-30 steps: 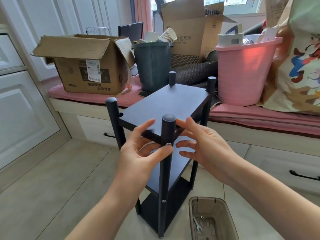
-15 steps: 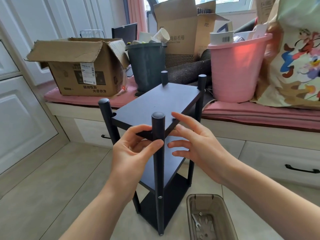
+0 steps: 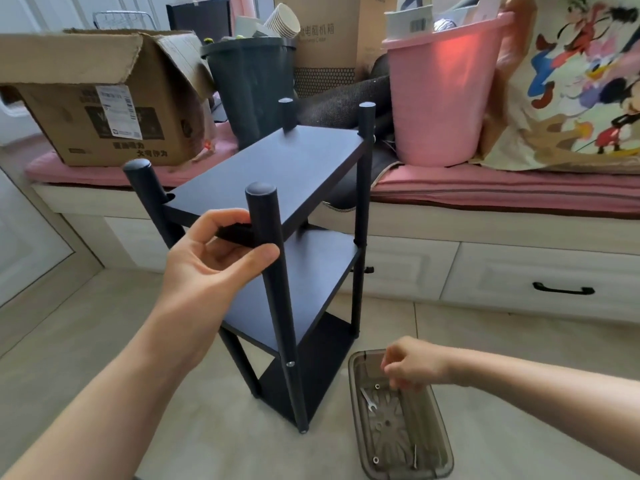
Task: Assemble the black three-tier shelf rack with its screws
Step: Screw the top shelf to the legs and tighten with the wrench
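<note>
Left hand (image 3: 211, 258) curls round the top shelf edge beside the near post (image 3: 273, 289), likely steadying the black rack (image 3: 291, 174) for a screw. Right hand (image 3: 412, 367) dips into the tray (image 3: 440, 427) below it, fingers curled; what they hold is unclear. Wrench (image 3: 367, 400) just left of it. Far left, cardboard box (image 3: 104, 109) label unreadable.

Matt black shelf rack (image 3: 287, 161), translucent smoky plastic tray (image 3: 440, 424), bright metal wrench (image 3: 367, 400), glossy pink plastic bucket (image 3: 443, 98), corrugated cardboard box (image 3: 86, 109)
</note>
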{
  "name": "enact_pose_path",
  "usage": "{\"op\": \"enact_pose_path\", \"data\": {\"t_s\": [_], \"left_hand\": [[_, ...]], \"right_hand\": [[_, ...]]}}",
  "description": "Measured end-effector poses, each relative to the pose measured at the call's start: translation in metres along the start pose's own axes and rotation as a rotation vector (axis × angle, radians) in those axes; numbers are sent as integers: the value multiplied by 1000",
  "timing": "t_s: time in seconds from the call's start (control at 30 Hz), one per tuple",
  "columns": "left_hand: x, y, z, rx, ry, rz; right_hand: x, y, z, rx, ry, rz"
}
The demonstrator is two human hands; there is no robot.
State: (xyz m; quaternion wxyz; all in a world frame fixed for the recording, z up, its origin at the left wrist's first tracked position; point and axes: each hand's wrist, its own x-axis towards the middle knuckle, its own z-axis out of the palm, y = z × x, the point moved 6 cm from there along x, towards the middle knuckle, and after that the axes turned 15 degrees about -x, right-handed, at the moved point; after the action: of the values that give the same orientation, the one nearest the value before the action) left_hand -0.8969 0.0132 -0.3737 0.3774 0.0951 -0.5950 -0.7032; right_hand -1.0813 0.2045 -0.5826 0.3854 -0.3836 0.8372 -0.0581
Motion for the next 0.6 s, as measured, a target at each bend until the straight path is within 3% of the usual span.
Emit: {"op": "enact_pose_path", "data": {"t_s": [0.4, 0.6], "left_hand": [[-7, -2, 29, 107, -68, 30], [-7, -3, 34, 140, -107, 55]], "right_hand": [[103, 35, 139, -313, -199, 198], [113, 45, 176, -282, -156, 200]]}}
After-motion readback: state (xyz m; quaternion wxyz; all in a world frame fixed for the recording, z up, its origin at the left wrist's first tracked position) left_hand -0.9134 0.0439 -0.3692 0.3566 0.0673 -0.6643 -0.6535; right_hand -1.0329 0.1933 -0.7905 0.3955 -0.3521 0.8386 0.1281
